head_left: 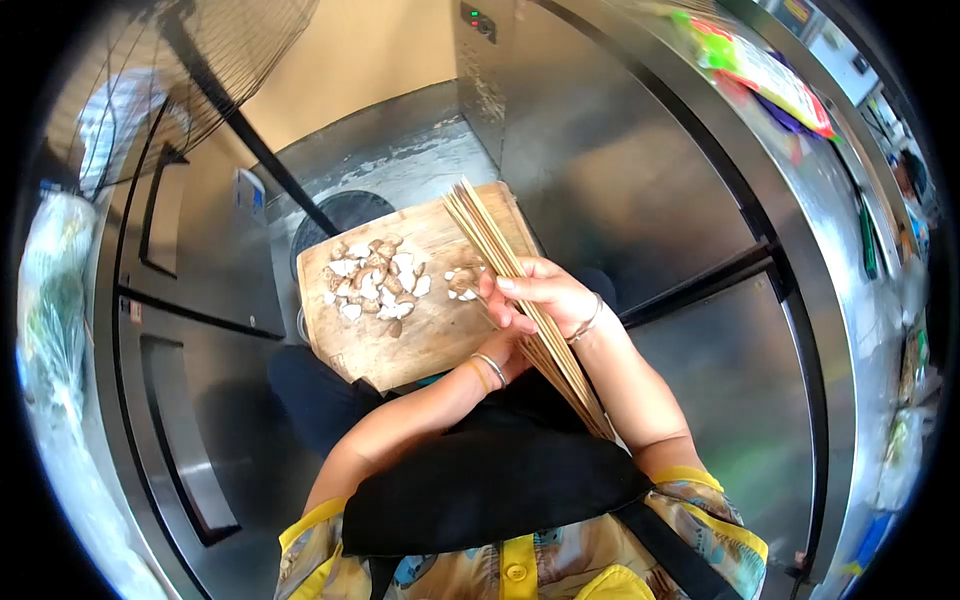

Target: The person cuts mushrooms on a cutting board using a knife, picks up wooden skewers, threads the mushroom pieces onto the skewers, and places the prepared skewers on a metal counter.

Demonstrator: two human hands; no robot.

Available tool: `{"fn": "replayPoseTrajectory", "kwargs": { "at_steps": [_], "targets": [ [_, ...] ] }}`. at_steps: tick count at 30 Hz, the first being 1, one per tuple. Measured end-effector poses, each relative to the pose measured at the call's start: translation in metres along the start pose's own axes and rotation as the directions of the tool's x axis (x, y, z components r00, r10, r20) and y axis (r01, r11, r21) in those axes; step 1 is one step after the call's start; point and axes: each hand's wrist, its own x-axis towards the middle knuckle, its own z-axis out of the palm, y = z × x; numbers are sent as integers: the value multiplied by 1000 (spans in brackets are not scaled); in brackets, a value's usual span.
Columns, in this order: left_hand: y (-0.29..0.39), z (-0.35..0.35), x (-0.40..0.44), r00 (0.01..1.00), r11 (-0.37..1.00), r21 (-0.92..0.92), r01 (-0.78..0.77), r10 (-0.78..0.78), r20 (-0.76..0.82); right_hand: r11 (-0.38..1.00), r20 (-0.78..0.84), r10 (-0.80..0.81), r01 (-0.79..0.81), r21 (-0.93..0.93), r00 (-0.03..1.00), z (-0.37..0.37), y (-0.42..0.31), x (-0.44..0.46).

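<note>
A long bundle of bamboo skewers (487,231) slants across the middle of the head view. My right hand (540,293) is closed around it, with the thumb lying along the top. My left hand (508,347) is just below, against or behind the lower part of the bundle; its fingers are hidden. Under both hands is a wooden cutting board (440,335). Cut brown-and-white mushroom pieces (373,280) lie heaped on its left half. A few more mushroom pieces (461,282) are beside my right fingertips; whether they are on a skewer I cannot tell.
Steel cabinets (640,170) stand close on the right, and steel doors (200,400) on the left. A wire fan (190,60) on a black pole rises at the upper left. A colourful packet (765,80) lies on the right counter. Bagged greens (55,300) line the left edge.
</note>
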Motion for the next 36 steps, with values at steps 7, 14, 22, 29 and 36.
{"fn": "replayPoseTrajectory", "kwargs": {
  "at_steps": [7, 14, 22, 29, 36],
  "targets": [
    [0, -50, -29, 978, 978, -33, 208, -208, 22, 960, -252, 240, -189, 208, 938, -35, 61, 18],
    [29, -155, -84, 453, 331, 898, -290, 874, -176, 978, -296, 208, -201, 54, 932, -30, 89, 21],
    [61, -176, -82, 414, 38, 990, 134, 906, -90, 948, -347, 208, -276, -158, 914, -26, 97, 30],
    [62, -156, -111, 687, 839, 294, -458, 544, -482, 913, -339, 215, -312, -263, 916, -5, 97, 36],
    [67, -149, -123, 784, 726, -308, -615, 519, -341, 854, -320, 232, -350, -386, 918, 7, 95, 38]
  ]
}}
